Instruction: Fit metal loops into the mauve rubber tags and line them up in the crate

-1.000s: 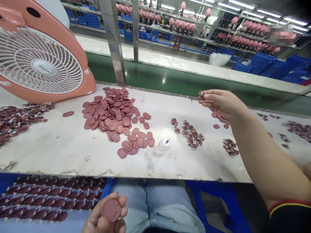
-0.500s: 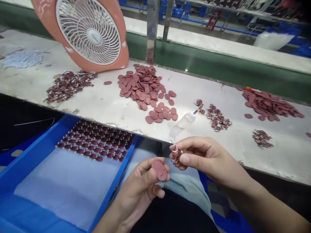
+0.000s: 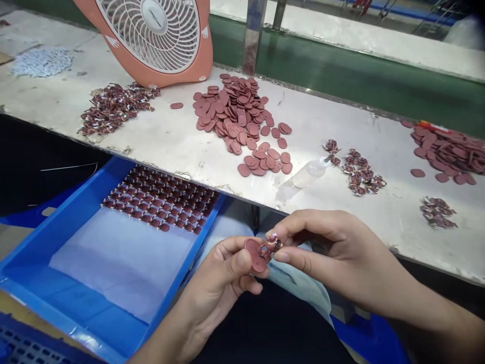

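Note:
Between thumb and fingers, my left hand [image 3: 223, 275] holds a reddish-brown oval disc [image 3: 253, 254] with small holes. My right hand [image 3: 322, 247] pinches a small brown figure [image 3: 272, 243] with white bits, its lower part against the disc's face. Both hands are in front of the table edge, above my lap. Beyond them on the table lie a heap of oval discs [image 3: 242, 114], a clear bottle with a dark tip [image 3: 305, 177] and a small cluster of brown figures [image 3: 361, 174].
An orange fan [image 3: 170, 76] stands at the back left, beside a pile of small brown pieces [image 3: 113, 108]. Below the table edge, a blue tray [image 3: 91, 182] holds rows of assembled pieces [image 3: 162, 199] on a pale sheet. More discs [image 3: 447, 151] lie at the right.
My right hand has brought the small figure down against the disc in my left hand; they were apart before. The camera view has tilted down, showing more of the blue tray.

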The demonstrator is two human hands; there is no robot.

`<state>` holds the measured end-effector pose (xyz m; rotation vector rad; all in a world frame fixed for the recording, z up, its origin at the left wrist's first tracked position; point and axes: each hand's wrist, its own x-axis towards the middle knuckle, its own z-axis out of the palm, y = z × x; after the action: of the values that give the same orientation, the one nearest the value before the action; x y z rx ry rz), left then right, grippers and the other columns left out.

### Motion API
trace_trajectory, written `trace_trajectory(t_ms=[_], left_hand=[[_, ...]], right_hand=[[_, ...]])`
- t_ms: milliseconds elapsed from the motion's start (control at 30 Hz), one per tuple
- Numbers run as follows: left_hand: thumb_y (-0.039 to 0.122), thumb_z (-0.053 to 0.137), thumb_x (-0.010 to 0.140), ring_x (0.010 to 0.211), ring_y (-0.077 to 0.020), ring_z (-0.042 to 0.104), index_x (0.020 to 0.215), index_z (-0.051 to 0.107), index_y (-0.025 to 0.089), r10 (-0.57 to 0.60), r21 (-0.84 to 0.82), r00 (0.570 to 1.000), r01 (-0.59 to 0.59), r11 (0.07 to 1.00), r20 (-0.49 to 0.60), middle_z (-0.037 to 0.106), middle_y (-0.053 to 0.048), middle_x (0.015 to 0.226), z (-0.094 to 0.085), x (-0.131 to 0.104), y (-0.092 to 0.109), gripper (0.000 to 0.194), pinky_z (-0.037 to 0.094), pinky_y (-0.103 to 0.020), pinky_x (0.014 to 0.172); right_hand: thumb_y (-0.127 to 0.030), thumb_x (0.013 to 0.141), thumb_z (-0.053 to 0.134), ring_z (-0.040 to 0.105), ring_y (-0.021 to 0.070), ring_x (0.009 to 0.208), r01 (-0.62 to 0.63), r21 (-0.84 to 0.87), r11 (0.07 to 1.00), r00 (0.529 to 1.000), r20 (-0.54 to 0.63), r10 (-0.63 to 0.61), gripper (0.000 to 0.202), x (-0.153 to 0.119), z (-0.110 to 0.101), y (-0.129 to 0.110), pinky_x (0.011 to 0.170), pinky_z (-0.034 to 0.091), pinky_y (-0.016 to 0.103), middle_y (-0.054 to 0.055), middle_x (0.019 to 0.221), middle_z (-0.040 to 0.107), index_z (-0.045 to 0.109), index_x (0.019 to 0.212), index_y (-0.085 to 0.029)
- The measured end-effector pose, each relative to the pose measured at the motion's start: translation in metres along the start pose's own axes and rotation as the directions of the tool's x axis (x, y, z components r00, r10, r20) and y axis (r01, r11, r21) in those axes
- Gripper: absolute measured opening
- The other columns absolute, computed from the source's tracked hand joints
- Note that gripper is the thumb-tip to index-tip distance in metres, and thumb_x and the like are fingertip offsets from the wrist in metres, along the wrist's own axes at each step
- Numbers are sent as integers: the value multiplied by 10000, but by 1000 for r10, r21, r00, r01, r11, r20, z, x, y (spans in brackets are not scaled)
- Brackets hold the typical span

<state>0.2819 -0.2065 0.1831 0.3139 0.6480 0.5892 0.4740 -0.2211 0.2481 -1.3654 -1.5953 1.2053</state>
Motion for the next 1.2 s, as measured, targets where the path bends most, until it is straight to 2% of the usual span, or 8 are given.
trace_trajectory(t_ms=[267, 600, 900, 1067, 1200], left_hand=[[398, 886, 655, 590, -85, 624, 805, 772, 151, -27, 15, 999, 27, 1000, -34, 667, 1, 644, -1, 2, -1, 311, 539, -140, 508], [389, 892, 641, 590, -93, 640, 760, 748, 148, -37, 13, 997, 38, 999, -61, 677, 0, 652, 0, 2, -2, 305, 532, -132, 492], [371, 886, 659, 593, -91, 650, 755, 743, 154, -64, -29, 996, 62, 998, -64, 678, 2, 656, 0, 1, -4, 278, 532, -125, 480], [380, 891, 647, 586, -81, 637, 746, 738, 149, -68, -20, 995, 66, 998, -69, 648, 15, 629, 1, 1, -4, 295, 524, -117, 487], [384, 904, 619, 582, -76, 622, 719, 720, 155, -69, -31, 995, 67, 997, -74, 616, 24, 632, 3, 1, -4, 309, 513, -111, 474]], right_hand=[[-109, 853, 687, 680, 95, 717, 31, -122, 992, 997, 69, -23, 147, 0, -4, -2, 676, 557, 187, -38, 839, 745, 723, 926, -231], [-120, 847, 686, 687, 102, 694, 88, -220, 972, 994, 81, -72, 142, 0, -5, -3, 657, 542, 199, -33, 824, 747, 715, 923, -235], [-90, 850, 678, 669, 57, 683, 108, -199, 974, 991, 100, -90, 138, 1, -6, -2, 656, 512, 143, -58, 797, 735, 705, 899, -216], [-95, 855, 664, 679, 83, 712, 120, -234, 965, 989, 117, -95, 162, -2, -7, -3, 664, 519, 179, -44, 820, 740, 713, 935, -227], [-143, 884, 632, 691, 123, 740, 179, -315, 932, 981, 125, -146, 123, -1, -6, -4, 682, 522, 222, -12, 834, 744, 708, 947, -217]])
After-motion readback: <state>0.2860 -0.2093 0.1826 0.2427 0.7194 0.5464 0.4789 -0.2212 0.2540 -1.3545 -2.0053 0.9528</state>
